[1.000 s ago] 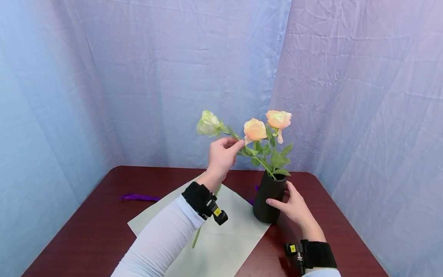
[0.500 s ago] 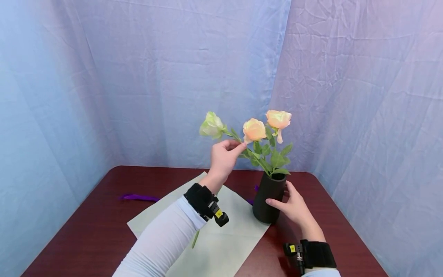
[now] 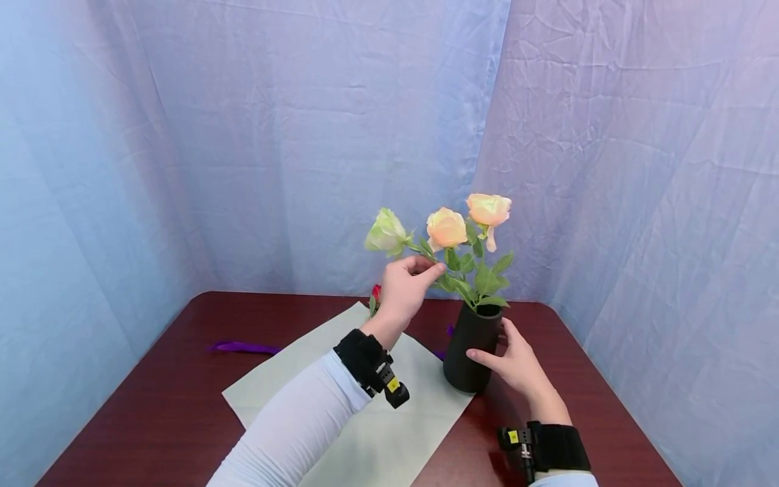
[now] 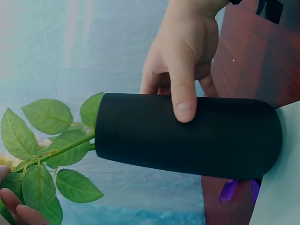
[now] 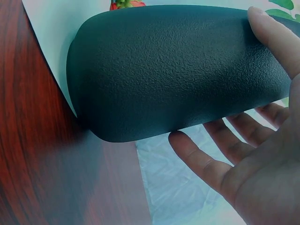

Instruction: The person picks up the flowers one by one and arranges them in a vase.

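My left hand (image 3: 404,287) pinches the stem of a pale green-white rose (image 3: 386,233) that leans left. In the left wrist view, this leafy stem (image 4: 70,146) runs into the mouth of a black vase (image 3: 471,352). Two peach roses (image 3: 447,228) stand in the vase, rising above its rim. Around the vase's right side my right hand (image 3: 520,362) holds on, thumb across the front and fingers behind. The right wrist view shows the vase's textured wall (image 5: 178,70) between thumb and fingers. It stands upright at the right corner of a pale paper sheet (image 3: 395,433).
A red flower (image 3: 376,292) lies on the paper, mostly hidden behind the left forearm. Purple ribbon (image 3: 243,348) stretches out on the dark red table (image 3: 152,406) at left, and more ribbon shows behind the vase. Blue-lilac curtains (image 3: 341,135) enclose the back and sides.
My left hand has moved right and slightly down with the green-white rose, bringing its bloom closer to the peach roses. The red flower has come into sight. The right hand and vase stay put.
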A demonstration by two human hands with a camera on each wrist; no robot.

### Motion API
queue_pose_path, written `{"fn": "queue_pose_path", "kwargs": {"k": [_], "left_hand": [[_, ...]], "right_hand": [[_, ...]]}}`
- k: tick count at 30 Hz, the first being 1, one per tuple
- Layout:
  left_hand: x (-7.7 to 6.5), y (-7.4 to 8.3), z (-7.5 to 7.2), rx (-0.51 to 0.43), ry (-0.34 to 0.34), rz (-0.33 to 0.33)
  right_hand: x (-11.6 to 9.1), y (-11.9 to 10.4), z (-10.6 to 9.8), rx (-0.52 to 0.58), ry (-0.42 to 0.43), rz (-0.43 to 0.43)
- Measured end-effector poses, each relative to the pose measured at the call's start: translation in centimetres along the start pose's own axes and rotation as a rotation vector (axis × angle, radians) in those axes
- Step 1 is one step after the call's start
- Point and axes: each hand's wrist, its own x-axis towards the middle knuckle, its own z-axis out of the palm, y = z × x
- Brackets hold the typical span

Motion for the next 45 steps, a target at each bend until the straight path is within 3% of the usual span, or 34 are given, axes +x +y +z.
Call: {"fn": "queue_pose_path", "kwargs": {"k": [18,25,45], "left_hand": [[-0.5,-0.9,1.5,0.084,-0.024,0.028],[-0.7,-1.3,2.0,0.139,-0.075,0.006],[-0.6,-1.7,3.6,0.240,-0.103,-0.061]], "right_hand": [[0.3,0.2,0.2,-0.010,0.005,-0.007],[0.3,0.2,0.2,-0.005,-0.004,0.010],[0.0,0.3,0.1,0.007,-0.003,-0.009]]}}
